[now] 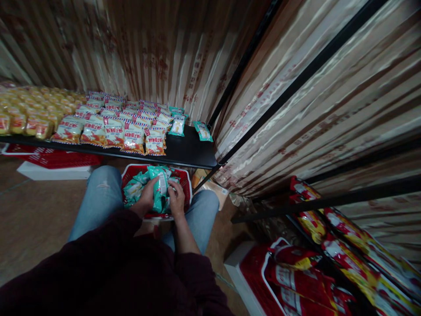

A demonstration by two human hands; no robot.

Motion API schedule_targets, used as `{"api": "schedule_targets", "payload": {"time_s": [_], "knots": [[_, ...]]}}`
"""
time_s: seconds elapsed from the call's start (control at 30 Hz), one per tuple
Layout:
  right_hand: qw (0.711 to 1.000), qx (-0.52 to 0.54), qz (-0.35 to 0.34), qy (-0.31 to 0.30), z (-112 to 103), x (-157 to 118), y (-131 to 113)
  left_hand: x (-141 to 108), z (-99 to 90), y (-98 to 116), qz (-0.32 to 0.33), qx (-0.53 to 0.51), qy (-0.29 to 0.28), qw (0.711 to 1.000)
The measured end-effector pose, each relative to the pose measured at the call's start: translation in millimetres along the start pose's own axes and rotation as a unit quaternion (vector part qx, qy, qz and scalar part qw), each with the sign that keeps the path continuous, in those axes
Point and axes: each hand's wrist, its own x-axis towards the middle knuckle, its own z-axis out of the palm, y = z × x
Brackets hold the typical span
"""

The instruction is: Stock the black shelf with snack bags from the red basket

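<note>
A red basket (188,186) between the knees holds several teal snack packets (133,188). Over it, my left hand (148,195) and my right hand (176,196) are on either side of a teal packet (161,186). My left hand is closed on the packet's left side. The bent fingers of my right hand grip its right side. On the black shelf (194,151) ahead, a few similar teal packets (178,124) stand beside rows of white-and-orange snack bags (133,137). One teal packet (203,131) lies apart, near the shelf's right end.
Yellow packaged items (42,112) fill the shelf's left part. Black metal posts (256,142) slant up at the right, before hanging patterned sheets (315,109). Lower right are a red basket with red bags (296,281) and a shelf of red-yellow packs (348,259).
</note>
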Motion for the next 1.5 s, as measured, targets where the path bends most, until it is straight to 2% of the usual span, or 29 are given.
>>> {"api": "schedule_targets", "payload": {"time_s": [0.17,0.37,0.53,0.7,0.8,0.93,1.03,1.17,1.33,1.5], "knots": [[0.999,-0.031,-0.025,0.004,-2,3,-4,-1,2.5,1,-0.070,-0.080,-0.022,0.994],[1.000,0.000,-0.018,0.020,-5,6,2,-7,0.1,6,-0.108,-0.138,-0.039,0.984],[0.999,0.015,0.043,0.023,-7,7,7,-14,1.2,11,-0.144,-0.139,-0.071,0.977],[0.998,-0.059,0.032,0.017,-7,7,4,-12,4.7,7,-0.165,-0.106,-0.051,0.979],[0.995,-0.095,0.037,0.017,-7,5,0,-6,5.6,2,-0.121,-0.076,-0.024,0.989],[0.993,-0.112,0.044,0.010,-7,5,-6,-1,7.0,-1,-0.059,-0.053,-0.024,0.997],[0.993,-0.101,0.059,0.011,-9,6,-11,-2,9.1,1,-0.044,-0.031,-0.027,0.998],[0.994,-0.067,0.084,0.003,-14,7,-14,1,9.5,-1,-0.009,0.058,-0.040,0.997],[0.994,-0.024,0.101,-0.026,-21,6,-10,11,8.6,-15,0.123,0.194,-0.104,0.968],[0.995,0.007,0.104,-0.004,-26,9,-6,8,11.8,-20,0.216,0.290,-0.108,0.926]]}}
